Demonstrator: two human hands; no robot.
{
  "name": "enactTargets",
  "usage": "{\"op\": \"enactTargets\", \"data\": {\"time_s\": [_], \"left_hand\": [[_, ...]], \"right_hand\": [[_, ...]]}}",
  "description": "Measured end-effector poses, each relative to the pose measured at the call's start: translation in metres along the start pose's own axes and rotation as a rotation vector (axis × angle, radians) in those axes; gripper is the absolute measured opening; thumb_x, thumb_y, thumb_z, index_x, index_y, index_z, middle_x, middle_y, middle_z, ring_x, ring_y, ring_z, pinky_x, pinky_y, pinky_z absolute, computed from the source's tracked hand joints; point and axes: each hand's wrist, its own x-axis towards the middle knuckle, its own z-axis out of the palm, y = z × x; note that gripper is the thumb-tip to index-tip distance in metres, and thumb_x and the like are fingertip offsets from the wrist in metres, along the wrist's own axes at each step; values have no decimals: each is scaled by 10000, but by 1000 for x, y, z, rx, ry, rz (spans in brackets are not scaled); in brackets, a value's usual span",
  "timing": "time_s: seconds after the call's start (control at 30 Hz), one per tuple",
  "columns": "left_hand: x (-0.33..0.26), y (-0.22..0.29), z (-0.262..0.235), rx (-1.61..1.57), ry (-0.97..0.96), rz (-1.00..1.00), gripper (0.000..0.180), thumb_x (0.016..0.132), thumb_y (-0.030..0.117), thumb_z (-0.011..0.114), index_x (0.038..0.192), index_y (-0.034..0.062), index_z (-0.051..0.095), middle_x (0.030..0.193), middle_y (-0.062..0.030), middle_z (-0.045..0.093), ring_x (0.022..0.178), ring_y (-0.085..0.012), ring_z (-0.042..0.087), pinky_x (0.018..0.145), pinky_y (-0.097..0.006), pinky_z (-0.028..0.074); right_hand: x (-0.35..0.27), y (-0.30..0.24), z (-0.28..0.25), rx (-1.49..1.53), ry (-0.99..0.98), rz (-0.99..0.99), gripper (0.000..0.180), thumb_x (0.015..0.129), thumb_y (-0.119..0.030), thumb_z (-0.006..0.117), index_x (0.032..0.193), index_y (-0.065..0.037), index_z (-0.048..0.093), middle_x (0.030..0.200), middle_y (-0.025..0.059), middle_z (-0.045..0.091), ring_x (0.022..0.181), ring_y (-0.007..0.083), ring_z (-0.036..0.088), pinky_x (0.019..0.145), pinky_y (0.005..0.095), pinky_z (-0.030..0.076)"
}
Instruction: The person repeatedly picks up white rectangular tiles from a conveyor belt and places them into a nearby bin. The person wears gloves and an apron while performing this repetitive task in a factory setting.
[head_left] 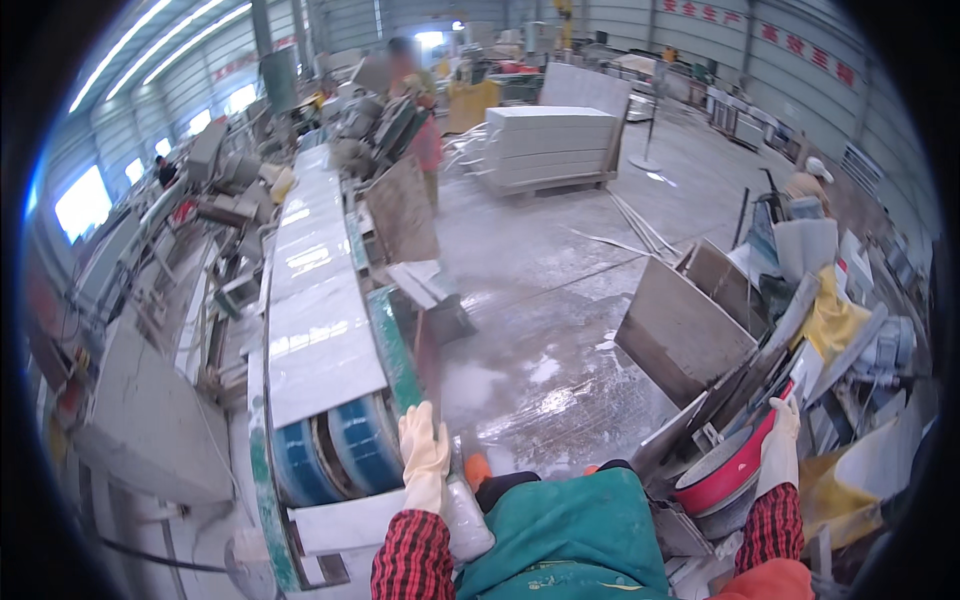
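My left hand [424, 450], in a pale glove, rests at the green side frame [395, 345] of a long conveyor, fingers stretched out, holding nothing. White polished slabs [318, 345] lie end to end along the conveyor. Beside that hand, blue rollers [362, 445] show past the nearest slab, and a white strip [345, 522] lies in front of them. On my right, the other gloved hand [781, 445] closes at the rim of a red, round, basin-like thing [722, 482] with a grey inside. Its fingertips are partly hidden. A teal apron [570, 540] covers my front.
Brown boards [685, 330] lean near the red thing, among yellow cloth [832, 315] and clutter. A stack of white slabs [552, 145] stands farther back. One person [420, 110] is beyond the conveyor, another [810, 185] at far right. The floor [530, 390] looks wet.
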Motion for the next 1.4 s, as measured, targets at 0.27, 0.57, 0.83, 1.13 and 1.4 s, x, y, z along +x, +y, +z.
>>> {"op": "enactTargets", "data": {"time_s": [0.27,0.57,0.83,1.13,1.4], "left_hand": [[13,43,0,-305,112,54,397,937,110,654,1318,10,603,1274,-221,651,1210,-384,604,1067,-505,443],[49,148,-75,-1816,-254,-920,520,1052,263,535,1464,-23,398,1469,-204,507,1278,-366,570,1097,-494,472],[10,46,-132,-1754,516,-982,447,1031,10,427,1475,28,378,1463,-223,471,1343,-418,488,1120,-620,430],[19,-70,-126,-1437,845,-1232,408,1039,17,435,1440,81,395,1436,-190,497,1285,-404,549,1050,-644,494],[24,-98,-104,-1441,857,-1234,472,999,54,544,1438,72,372,1472,-193,437,1307,-416,521,1056,-644,479]], "right_hand": [[-141,-79,98,-171,-513,124,723,795,-131,721,1474,-311,548,1262,-24,619,1154,208,545,1049,563,278],[-331,-95,251,-299,-1729,-357,776,626,-103,847,1373,-150,643,1425,128,580,1290,258,560,1085,381,455],[-475,-68,320,-354,-1825,-1769,693,596,-184,828,1262,-193,638,1352,96,590,1243,393,546,1051,483,464],[-314,-8,294,-702,-1587,-1373,622,708,-250,855,1275,-130,629,1331,152,614,1316,404,520,1113,491,420],[-60,39,84,-1008,-880,-561,573,830,-216,774,1358,-50,623,1351,184,643,1275,307,595,1101,369,445]]}}
